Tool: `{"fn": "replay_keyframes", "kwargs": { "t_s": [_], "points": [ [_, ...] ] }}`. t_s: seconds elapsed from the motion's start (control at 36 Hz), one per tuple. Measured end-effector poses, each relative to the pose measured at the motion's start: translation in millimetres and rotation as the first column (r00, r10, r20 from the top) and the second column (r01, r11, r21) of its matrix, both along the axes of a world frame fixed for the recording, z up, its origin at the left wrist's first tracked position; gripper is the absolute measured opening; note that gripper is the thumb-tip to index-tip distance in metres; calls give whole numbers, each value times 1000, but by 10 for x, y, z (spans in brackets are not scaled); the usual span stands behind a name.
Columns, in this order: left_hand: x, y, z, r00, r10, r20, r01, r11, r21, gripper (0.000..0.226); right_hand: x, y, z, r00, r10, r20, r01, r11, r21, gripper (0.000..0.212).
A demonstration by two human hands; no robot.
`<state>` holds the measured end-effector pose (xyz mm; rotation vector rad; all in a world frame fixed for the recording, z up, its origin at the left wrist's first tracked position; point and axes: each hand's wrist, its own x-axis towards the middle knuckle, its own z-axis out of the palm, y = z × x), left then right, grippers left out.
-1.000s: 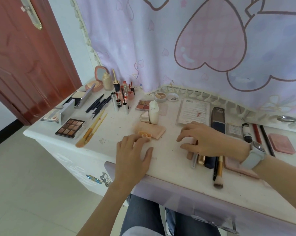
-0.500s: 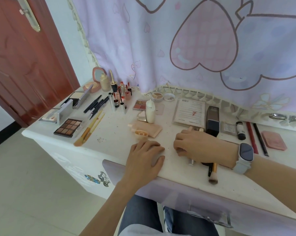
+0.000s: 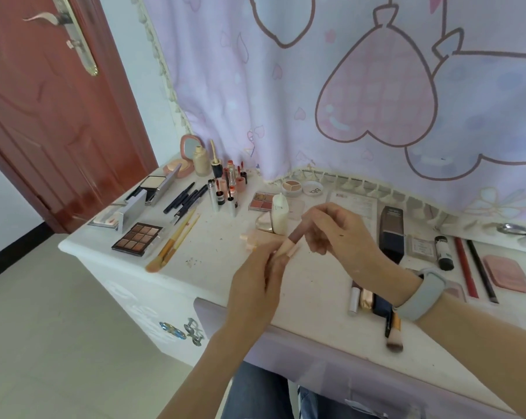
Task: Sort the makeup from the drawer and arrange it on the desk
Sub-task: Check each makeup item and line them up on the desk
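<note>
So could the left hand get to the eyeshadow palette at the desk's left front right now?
Probably not at once: the left hand grips a pinkish tube with the right hand. The desk between it and the eyeshadow palette holds only brushes.

two hands (image 3: pixel 255 285), one eyeshadow palette (image 3: pixel 137 239), two wooden brushes (image 3: pixel 177 240), two pencils (image 3: pixel 475 269).

Bright, even daylight; soft shadows, slight blur, wide-angle edge bending.

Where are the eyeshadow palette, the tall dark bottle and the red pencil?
eyeshadow palette (image 3: pixel 137 239), head view, on its middle pans.
tall dark bottle (image 3: pixel 391 234), head view, on its front face.
red pencil (image 3: pixel 465 270), head view, midway along its shaft.
</note>
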<state>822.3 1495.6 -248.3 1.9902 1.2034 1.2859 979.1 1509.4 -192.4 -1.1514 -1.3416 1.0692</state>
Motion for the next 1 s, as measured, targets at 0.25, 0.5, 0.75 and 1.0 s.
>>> {"fn": "replay_keyframes", "kwargs": {
  "t_s": [0.25, 0.5, 0.75, 1.0],
  "points": [
    [-371, 11, 143, 958, 116, -262, -79, 986, 146, 46, -271, 52, -36, 992, 26, 120, -24, 1000, -14, 22],
    [-624, 65, 93, 995, 17, -98, -25, 997, -72, 40, -374, 40, -91, 908, 207, 363, -267, 956, 123, 18],
    [-790, 140, 93, 987, 7, -163, -16, 998, -58, 38, -506, 207, -34, 923, 161, 349, -175, 985, 10, 32],
    [-924, 202, 93, 986, 32, -165, -45, 996, -78, 38, -507, 277, -31, 937, 233, 259, -229, 972, -46, 22]
  ]
}}
